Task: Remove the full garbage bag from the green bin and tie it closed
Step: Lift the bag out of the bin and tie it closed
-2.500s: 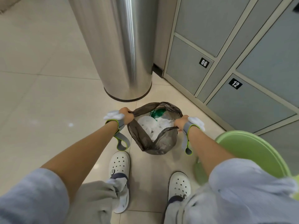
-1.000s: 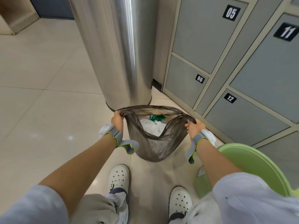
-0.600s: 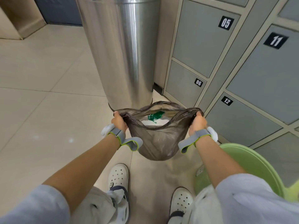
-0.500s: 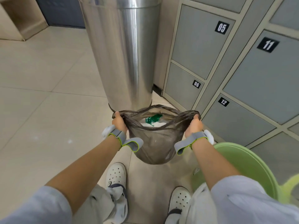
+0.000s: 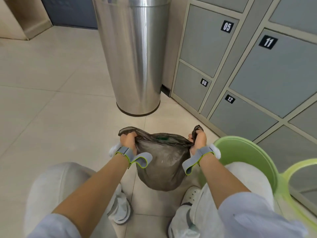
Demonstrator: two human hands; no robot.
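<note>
A: The mouth is nearly flat now! The left hand [image 5: 127, 140] and right hand [image 5: 197, 140] each clamp a bunched corner of the garbage bag [image 5: 163, 162], stretching the rim taut.

B: It gaped open a moment ago. The bag hangs over the floor [image 5: 68, 126], clear of the green bin [image 5: 248, 152]. Knotting looks next.

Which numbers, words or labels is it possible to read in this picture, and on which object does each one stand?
"05": black plate on an upper locker door.
"11": black plate on the large locker door further right.
"06": black plate on the small locker door under "05".
"12": black plate on the locker door under "11".
No readable text on the steel bin, garbage bag or green bin.
</note>
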